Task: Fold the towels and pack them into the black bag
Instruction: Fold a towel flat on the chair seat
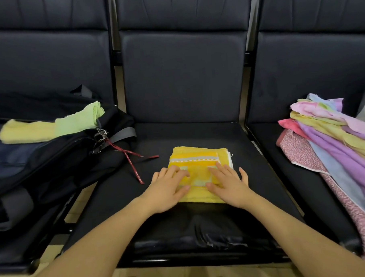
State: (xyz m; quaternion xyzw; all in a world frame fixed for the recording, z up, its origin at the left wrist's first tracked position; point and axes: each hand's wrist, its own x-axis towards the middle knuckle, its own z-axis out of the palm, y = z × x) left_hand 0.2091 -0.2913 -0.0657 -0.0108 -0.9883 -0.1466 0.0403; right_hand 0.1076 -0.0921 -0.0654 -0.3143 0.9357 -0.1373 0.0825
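My left hand (166, 189) and right hand (229, 185) press flat, fingers spread, on the folded yellow-orange terry towel (199, 158) on the middle black padded seat (252, 177). The open black fabric bag (52, 156) lies on the left seat, two folded towels resting on it.

Even indoor light, soft shadows, wide-angle edge distortion, slight blur

Legible markings: none.
Thin dark-red ribbon strap (133, 167) hanging from the black fabric bag (52, 152) carries small pale printed characters, too small and blurred to read.
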